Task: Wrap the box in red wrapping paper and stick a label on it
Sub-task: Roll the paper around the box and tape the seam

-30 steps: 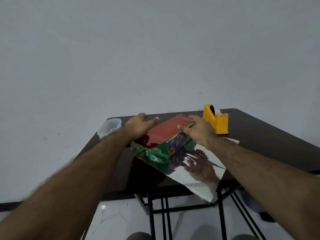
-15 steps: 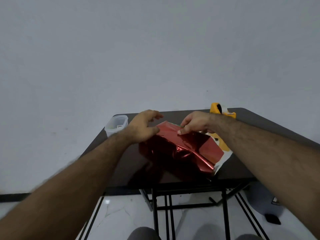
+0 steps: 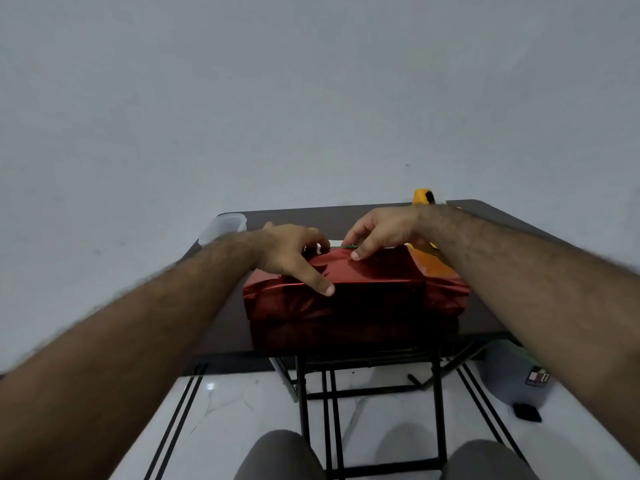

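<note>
red paper (image 3: pixel 367 271) covers the box on the table (image 3: pixel 485 317). left hand (image 3: pixel 291 251) presses its top, fingers spread; right hand (image 3: pixel 377 230) pinches the paper's edge at twelve o'clock.

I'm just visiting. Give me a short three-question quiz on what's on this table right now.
1. True or false: the red wrapping paper covers the top of the box.
2. Which hand has its thumb at the box's near top edge: A left hand, B right hand?
3. Fill in: the yellow tape dispenser shows behind the ___ wrist.

Key: 1 true; 2 A; 3 right.
</note>
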`<state>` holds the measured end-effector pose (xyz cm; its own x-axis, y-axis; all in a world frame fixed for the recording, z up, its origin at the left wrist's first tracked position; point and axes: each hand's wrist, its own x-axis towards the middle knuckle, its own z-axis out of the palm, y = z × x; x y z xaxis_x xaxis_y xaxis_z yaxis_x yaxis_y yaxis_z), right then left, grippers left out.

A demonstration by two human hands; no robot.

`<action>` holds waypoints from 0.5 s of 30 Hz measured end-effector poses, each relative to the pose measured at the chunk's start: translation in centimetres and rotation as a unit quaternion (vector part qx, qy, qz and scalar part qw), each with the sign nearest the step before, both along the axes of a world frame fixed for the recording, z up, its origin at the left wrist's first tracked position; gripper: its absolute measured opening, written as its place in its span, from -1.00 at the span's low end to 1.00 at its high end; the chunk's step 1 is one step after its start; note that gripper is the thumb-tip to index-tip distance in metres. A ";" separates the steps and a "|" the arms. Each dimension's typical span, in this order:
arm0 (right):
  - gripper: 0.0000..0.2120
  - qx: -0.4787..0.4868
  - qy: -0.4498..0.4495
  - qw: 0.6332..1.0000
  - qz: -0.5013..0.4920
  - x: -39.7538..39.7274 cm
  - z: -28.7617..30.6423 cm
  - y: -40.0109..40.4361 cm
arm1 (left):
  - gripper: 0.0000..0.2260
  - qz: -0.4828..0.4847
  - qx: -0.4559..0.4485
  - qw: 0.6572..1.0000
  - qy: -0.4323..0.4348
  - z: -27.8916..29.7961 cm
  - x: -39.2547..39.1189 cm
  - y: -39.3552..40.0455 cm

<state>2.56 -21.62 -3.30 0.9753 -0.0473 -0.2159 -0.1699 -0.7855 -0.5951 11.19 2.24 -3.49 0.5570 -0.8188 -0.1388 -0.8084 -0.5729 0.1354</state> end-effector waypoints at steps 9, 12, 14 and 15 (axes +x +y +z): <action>-0.73 -0.041 -0.039 0.998 -0.036 0.9 -0.5 -0.1 | -0.24 0.006 -0.013 0.998 0.062 0.6 0.2 -0.7; -0.79 -0.048 -0.070 0.996 -0.029 1.1 -0.9 -0.2 | -0.37 0.016 -0.051 0.997 0.057 -0.4 1.0 -0.9; -0.69 -0.037 -0.084 0.996 -0.020 0.5 -1.0 -0.1 | -0.40 0.027 -0.037 0.999 0.027 -1.2 1.9 -0.8; -0.56 -0.054 -0.081 0.995 -0.010 -0.1 -1.1 0.2 | -0.44 0.031 -0.033 0.999 0.023 -1.6 2.2 -0.6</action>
<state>2.49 -21.42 -4.37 0.9955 -0.0816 -0.0487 -0.0950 -0.8437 -0.5283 13.39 1.59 -5.05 0.6011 -0.7913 -0.1123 -0.7635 -0.6101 0.2118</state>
